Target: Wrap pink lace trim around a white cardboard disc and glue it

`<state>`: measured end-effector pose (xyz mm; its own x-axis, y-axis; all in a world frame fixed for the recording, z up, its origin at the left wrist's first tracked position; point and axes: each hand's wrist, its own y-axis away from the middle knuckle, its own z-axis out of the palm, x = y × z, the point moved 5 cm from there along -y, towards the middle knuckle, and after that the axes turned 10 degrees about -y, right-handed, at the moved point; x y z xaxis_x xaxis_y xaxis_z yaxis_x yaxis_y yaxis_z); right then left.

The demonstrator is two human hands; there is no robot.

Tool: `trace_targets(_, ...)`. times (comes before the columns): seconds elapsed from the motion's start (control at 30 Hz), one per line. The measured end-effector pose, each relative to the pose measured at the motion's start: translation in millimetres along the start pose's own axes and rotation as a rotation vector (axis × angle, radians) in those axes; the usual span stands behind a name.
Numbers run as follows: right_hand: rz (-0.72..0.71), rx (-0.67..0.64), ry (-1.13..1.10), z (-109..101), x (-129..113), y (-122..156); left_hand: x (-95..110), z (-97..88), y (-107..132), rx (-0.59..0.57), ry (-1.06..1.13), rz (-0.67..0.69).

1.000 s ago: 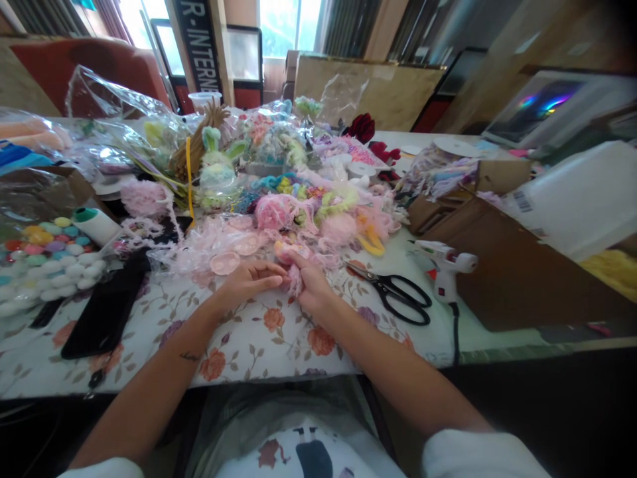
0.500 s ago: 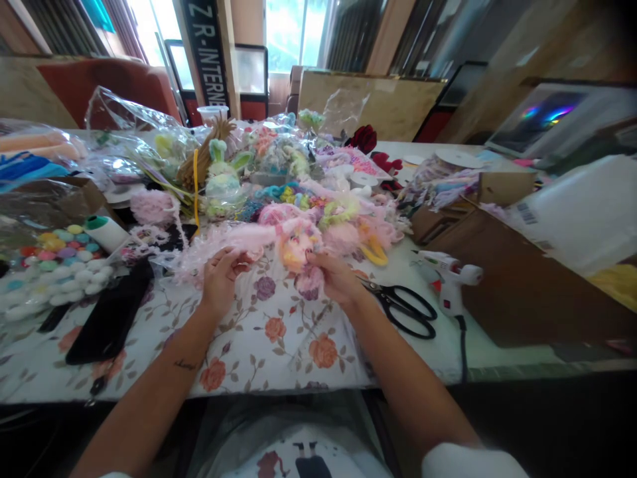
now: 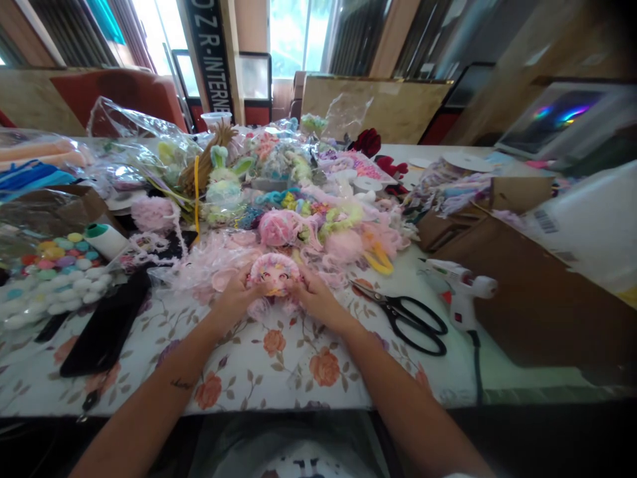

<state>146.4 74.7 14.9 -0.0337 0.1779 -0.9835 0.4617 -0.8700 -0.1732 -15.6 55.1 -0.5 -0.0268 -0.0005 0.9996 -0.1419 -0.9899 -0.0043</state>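
Between my two hands is a small doll [image 3: 275, 271] with a painted face and a fluffy pink band around its head. My left hand [image 3: 239, 292] grips its left side, thumb across the front below the face. From the other side my right hand [image 3: 314, 297] holds it the same way, fingers wrapped behind. The doll's lower part, pink and fuzzy, is partly hidden by my thumbs. Just beyond lie a pink yarn ball [image 3: 277, 227] and clear plastic with pink pieces [image 3: 209, 262].
Black-handled scissors [image 3: 405, 318] and a white glue gun [image 3: 460, 292] lie to the right, beside a cardboard box [image 3: 537, 292]. On the left are a black phone [image 3: 107, 325], pom-poms [image 3: 70, 289] and a thread spool [image 3: 105, 240]. Craft materials heap up at the back on the flowered cloth [image 3: 298, 385].
My left hand has moved right and closed on the doll, which my right hand alone held before. The doll now faces me upright, and the pink fluffy band sits around its head.
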Motion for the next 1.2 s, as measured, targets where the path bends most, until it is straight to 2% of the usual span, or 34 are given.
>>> trace_targets(0.2, -0.013, 0.051, 0.223, 5, 7, 2, 4, -7.9, 0, 0.172, -0.003, 0.088)
trace_targets(0.37, -0.049, 0.096, 0.446, 17, 7, 6, 8, 3.9, 6, 0.265, -0.188, 0.155)
trace_targets(0.43, -0.018, 0.13, 0.57, 20, 7, 8, 10, 10.1, 8, 0.314, -0.257, 0.177)
trace_targets(0.53, 0.072, 0.173, 0.753, 21, 6, 9, 11, 14.4, 11, 0.378, -0.27, 0.17)
trace_targets(0.6, 0.059, 0.197, 0.782, 18, 3, 9, 10, 12.5, 12, 0.399, -0.23, 0.131)
trace_targets(0.67, -0.013, 0.237, 0.65, 12, -2, 9, 9, 7.0, 11, 0.419, -0.179, 0.095)
trace_targets(0.73, -0.054, 0.275, 0.342, 3, -5, 8, 8, 0.7, 11, 0.422, -0.129, 0.071)
trace_targets(0.8, -0.033, 0.307, -0.013, -6, -4, 6, 8, -3.3, 11, 0.395, -0.104, 0.062)
trace_targets(0.87, 0.005, 0.34, -0.24, -12, -2, 5, 9, -4.3, 10, 0.359, -0.092, 0.065)
trace_targets(0.93, 0.038, 0.352, -0.298, -14, -1, 5, 10, -3.0, 10, 0.33, -0.088, 0.069)
trace_targets(1.03, 0.087, 0.314, -0.271, -9, -1, 6, 11, 0.8, 10, 0.303, -0.103, 0.081)
trace_targets(1.2, 0.115, 0.297, -0.29, -1, 2, 8, 9, 1.5, 11, 0.329, -0.068, 0.096)
